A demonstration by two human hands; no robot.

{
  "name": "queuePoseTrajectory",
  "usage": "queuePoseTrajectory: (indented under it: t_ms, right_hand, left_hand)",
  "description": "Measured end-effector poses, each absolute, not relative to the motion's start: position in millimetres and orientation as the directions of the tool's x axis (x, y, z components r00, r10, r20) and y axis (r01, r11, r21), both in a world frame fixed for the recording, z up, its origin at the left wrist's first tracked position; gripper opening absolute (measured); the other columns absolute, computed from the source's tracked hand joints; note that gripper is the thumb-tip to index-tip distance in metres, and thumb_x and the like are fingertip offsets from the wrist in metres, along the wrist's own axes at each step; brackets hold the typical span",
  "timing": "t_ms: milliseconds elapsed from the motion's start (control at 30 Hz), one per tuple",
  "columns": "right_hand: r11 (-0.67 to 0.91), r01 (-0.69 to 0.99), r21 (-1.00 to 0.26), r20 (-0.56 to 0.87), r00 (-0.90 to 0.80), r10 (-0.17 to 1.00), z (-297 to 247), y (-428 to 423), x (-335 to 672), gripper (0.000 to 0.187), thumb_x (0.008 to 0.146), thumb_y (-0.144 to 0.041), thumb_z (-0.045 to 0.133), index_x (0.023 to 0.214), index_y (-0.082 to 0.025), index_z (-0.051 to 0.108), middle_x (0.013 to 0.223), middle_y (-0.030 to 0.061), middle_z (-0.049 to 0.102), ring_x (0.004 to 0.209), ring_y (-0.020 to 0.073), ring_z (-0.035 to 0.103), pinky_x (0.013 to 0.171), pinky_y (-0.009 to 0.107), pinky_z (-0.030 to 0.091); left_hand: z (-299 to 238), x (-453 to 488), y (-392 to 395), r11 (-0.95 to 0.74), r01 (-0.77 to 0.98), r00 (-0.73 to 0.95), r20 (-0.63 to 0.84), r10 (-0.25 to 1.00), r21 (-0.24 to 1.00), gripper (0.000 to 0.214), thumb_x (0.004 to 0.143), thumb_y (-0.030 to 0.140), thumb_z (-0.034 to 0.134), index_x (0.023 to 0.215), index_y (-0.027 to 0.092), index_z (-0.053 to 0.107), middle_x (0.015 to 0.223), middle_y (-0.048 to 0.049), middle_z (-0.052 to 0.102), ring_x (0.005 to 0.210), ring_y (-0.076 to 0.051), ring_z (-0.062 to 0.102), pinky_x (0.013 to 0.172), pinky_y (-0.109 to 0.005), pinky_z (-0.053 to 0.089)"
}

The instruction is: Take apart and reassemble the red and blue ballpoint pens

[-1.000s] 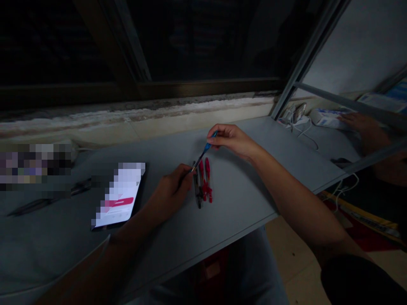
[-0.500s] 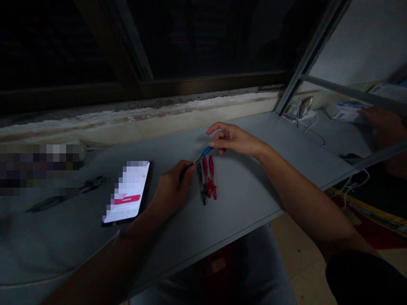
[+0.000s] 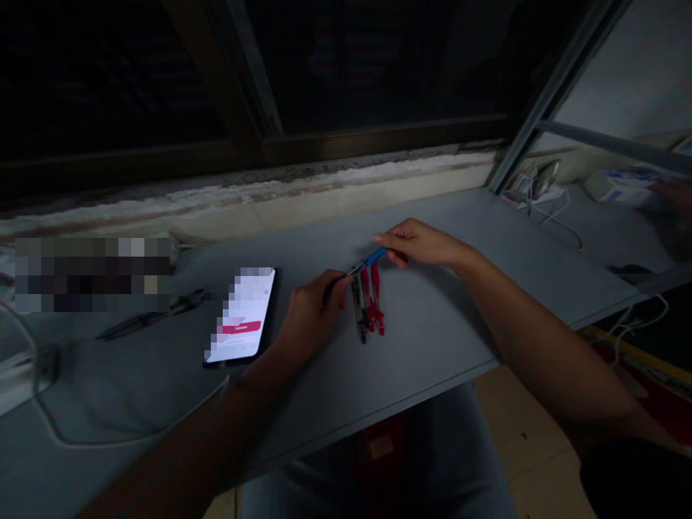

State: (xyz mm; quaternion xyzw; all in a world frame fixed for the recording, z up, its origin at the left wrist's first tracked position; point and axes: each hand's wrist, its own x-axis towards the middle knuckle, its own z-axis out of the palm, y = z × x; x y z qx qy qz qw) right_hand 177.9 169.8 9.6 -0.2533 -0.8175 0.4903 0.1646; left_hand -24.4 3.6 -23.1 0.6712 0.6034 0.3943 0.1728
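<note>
My left hand (image 3: 311,313) is shut on a slim dark pen (image 3: 343,277) with a blue end (image 3: 373,258), which points up and to the right. My right hand (image 3: 422,244) closes on that blue end from the far side. Just below the pen, a small bundle of red-and-black pens (image 3: 367,306) lies flat on the grey desk (image 3: 476,317). Neither hand seems to touch the bundle, though the left hand sits close beside it.
A phone (image 3: 241,317) with a lit, blurred screen lies left of my hands, and a dark pair of pliers or scissors (image 3: 154,313) lies beyond it. A white cable (image 3: 54,425) runs along the near left. A metal frame (image 3: 519,144) and window track border the desk's far side.
My right hand's fingers, spread apart half a second ago, have closed onto the pen's blue end. The whole view has shifted as my head turned, and both hands sit slightly further right.
</note>
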Motion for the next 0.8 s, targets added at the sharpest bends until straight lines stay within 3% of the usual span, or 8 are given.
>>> queuePoseTrajectory:
  t_ms: [133,233,433,567,667,800]
  right_hand:
    - [0.394,0.16,-0.905,0.058,-0.871,0.487,11.2,169.6,179.7,0.048,0.092,-0.062,0.064,0.08,-0.015,0.063,0.067,0.0002,0.066,0.058,0.0091,0.057,0.056,0.022,0.044]
    - [0.406,0.157,-0.9,0.06,-0.879,0.473,12.1,168.1,179.2,0.05,0.093,-0.061,0.063,0.072,-0.016,0.059,0.057,-0.0031,0.057,0.053,0.0079,0.05,0.054,0.022,0.04]
    - [0.275,0.19,-0.943,0.017,-0.796,0.606,13.3,163.0,174.4,0.047,0.089,-0.057,0.07,0.068,-0.015,0.062,0.048,-0.0054,0.052,0.045,0.0063,0.042,0.049,0.023,0.034]
    - [0.185,0.136,-0.973,0.028,-0.727,0.686,14.4,159.4,170.0,0.043,0.082,-0.051,0.078,0.064,-0.016,0.061,0.046,-0.0048,0.054,0.044,0.0064,0.044,0.051,0.023,0.038]
    - [0.156,0.148,-0.977,-0.013,-0.764,0.645,12.2,155.9,167.5,0.044,0.081,-0.049,0.079,0.061,-0.016,0.059,0.047,-0.0045,0.055,0.045,0.0058,0.045,0.051,0.023,0.038]
    - [0.147,0.165,-0.975,-0.051,-0.815,0.577,7.2,151.4,164.5,0.044,0.083,-0.05,0.077,0.063,-0.015,0.061,0.05,-0.0038,0.058,0.046,0.006,0.047,0.051,0.022,0.037]
  left_hand:
    - [-24.1,-25.7,2.9,-0.212,0.676,-0.05,0.331,0.942,0.706,0.029,0.103,0.035,0.049,0.086,0.018,0.065,0.066,0.0031,0.062,0.056,-0.01,0.055,0.058,-0.022,0.041]
    - [-23.3,-27.1,1.5,-0.22,0.701,-0.031,0.337,0.941,0.679,0.027,0.104,0.034,0.05,0.091,0.017,0.068,0.069,0.0024,0.066,0.056,-0.01,0.057,0.057,-0.021,0.042]
    - [-21.5,-25.3,-4.5,-0.281,0.747,0.001,0.421,0.907,0.603,0.024,0.103,0.032,0.055,0.114,0.016,0.07,0.073,0.0011,0.07,0.057,-0.01,0.062,0.056,-0.019,0.044]
    - [-23.0,-18.4,-10.5,-0.463,0.656,0.196,0.459,0.867,0.596,0.041,0.098,0.032,0.069,0.136,0.02,0.061,0.09,-0.0013,0.074,0.066,-0.01,0.065,0.064,-0.02,0.05]
    - [-23.3,-14.2,-13.6,-0.542,0.556,0.344,0.419,0.84,0.631,0.031,0.091,0.03,0.078,0.119,0.02,0.07,0.096,-0.0019,0.075,0.072,-0.01,0.066,0.071,-0.02,0.052]
    - [-21.4,-11.9,-14.7,-0.492,0.448,0.368,0.347,0.862,0.746,0.025,0.08,0.032,0.088,0.095,0.017,0.074,0.086,0.0001,0.074,0.063,-0.008,0.063,0.06,-0.017,0.048]
